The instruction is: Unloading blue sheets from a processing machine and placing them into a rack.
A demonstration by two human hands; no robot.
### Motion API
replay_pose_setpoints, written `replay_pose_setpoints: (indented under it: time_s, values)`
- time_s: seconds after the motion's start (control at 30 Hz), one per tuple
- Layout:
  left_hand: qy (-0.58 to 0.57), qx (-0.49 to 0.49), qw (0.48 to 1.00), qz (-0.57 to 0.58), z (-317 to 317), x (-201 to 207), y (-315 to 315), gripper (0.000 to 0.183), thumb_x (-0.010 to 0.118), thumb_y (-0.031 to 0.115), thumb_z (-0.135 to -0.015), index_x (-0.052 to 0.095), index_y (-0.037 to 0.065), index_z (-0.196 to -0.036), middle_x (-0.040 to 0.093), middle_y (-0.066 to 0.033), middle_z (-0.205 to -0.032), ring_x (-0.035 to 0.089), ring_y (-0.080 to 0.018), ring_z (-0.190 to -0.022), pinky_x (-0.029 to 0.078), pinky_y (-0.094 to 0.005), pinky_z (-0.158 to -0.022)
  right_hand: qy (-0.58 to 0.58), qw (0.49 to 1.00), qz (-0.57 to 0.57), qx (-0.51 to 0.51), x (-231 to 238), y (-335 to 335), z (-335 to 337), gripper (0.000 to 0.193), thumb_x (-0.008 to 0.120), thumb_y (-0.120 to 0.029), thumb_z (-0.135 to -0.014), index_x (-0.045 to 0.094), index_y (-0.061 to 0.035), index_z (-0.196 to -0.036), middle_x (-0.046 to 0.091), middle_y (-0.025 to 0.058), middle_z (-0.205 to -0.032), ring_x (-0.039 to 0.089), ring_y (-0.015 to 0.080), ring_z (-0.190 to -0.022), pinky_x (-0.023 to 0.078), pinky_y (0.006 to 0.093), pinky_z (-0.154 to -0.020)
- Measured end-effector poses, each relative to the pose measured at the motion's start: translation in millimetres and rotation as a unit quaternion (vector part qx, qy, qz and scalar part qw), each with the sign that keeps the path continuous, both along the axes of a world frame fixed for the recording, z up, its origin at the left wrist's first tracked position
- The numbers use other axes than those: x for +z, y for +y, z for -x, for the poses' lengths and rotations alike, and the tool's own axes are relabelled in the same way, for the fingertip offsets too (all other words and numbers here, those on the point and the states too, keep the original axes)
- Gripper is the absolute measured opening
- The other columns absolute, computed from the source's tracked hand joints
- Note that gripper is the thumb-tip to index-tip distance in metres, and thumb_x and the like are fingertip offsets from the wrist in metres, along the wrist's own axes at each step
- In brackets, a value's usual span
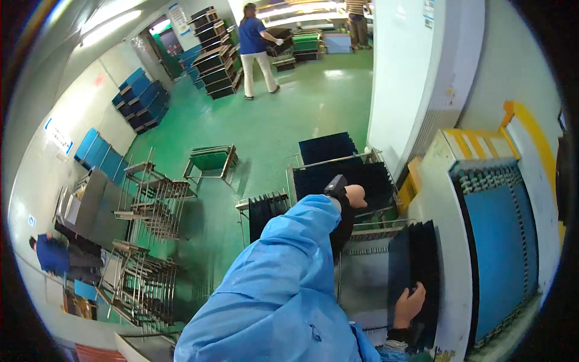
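My left hand (pixel 356 196) reaches forward in a blue sleeve, with a black device (pixel 336 186) on its wrist. It is over a metal rack of dark, flat panels (pixel 377 181); its fingers are mostly hidden, so its grip cannot be made out. A dark strip shows below that wrist. Nearer to me, my right hand (pixel 410 304) lies against a group of upright dark panels (pixel 427 259) in a second wire rack (pixel 368 236). Its thumb and fingers are apart.
A machine with a blue panel (pixel 500 241) stands close on the right. Left of my arm is a small rack of dark panels (pixel 265 211). Metal racks (pixel 154 199) are stacked on the green floor (pixel 295 120). One person (pixel 253 48) stands ahead, another (pixel 66 256) at far left.
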State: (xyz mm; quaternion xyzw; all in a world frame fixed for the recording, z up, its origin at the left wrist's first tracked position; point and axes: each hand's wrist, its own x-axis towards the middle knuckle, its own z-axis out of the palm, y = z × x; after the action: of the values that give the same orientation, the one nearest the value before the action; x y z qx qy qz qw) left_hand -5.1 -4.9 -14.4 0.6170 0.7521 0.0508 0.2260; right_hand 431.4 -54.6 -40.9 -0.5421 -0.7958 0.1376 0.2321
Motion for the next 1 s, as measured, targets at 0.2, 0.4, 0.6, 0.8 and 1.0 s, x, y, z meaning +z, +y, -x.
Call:
replay_pose_setpoints:
  time_s: [0.2,0.4,0.6,0.8,1.0]
  values:
    - [-0.036,0.039,0.998,0.017,3,-10,2,0.037,0.060,0.037,-0.079,0.067,0.001,-0.072,0.062,-0.0144,-0.066,0.058,-0.0309,-0.062,0.046,-0.0438,-0.059,-0.161,0.985,0.068,-0.006,-32,15,-13,0.019,0.065,-0.016,-0.077,0.058,0.0005,-0.082,0.062,0.0210,-0.081,0.061,0.0387,-0.078,0.047,0.0454,-0.067]
    - [0.000,0.029,1.000,0.009,-7,-9,12,0.039,0.061,0.040,-0.076,0.067,0.001,-0.072,0.062,-0.0147,-0.066,0.059,-0.0315,-0.064,0.047,-0.0439,-0.061,-0.172,0.980,0.085,-0.054,-28,17,-24,0.022,0.066,-0.019,-0.077,0.058,0.0008,-0.077,0.064,0.0212,-0.077,0.062,0.0401,-0.074,0.048,0.0476,-0.066]
    - [0.001,0.024,1.000,0.005,13,-32,12,0.039,0.060,0.040,-0.078,0.067,0.001,-0.071,0.063,-0.0138,-0.066,0.061,-0.0295,-0.065,0.047,-0.0432,-0.060,-0.140,0.985,0.080,-0.055,-40,25,-22,0.023,0.066,-0.021,-0.077,0.059,0.0003,-0.082,0.064,0.0209,-0.083,0.062,0.0392,-0.080,0.047,0.0476,-0.068]
    - [-0.057,0.026,0.998,0.007,3,-14,11,0.039,0.062,0.039,-0.079,0.065,0.002,-0.065,0.060,-0.0104,-0.059,0.059,-0.0250,-0.056,0.046,-0.0404,-0.056,-0.138,0.984,0.088,-0.073,-26,16,-16,0.020,0.064,-0.019,-0.076,0.061,-0.0005,-0.083,0.064,0.0212,-0.083,0.061,0.0395,-0.081,0.048,0.0473,-0.069]
    - [-0.094,0.014,0.995,0.010,6,-13,10,0.041,0.063,0.039,-0.079,0.062,0.002,-0.062,0.057,-0.0098,-0.056,0.053,-0.0244,-0.051,0.042,-0.0419,-0.052,-0.146,0.984,0.072,-0.067,-27,15,-15,0.022,0.065,-0.021,-0.077,0.059,-0.0004,-0.082,0.063,0.0197,-0.081,0.061,0.0384,-0.077,0.047,0.0464,-0.066]
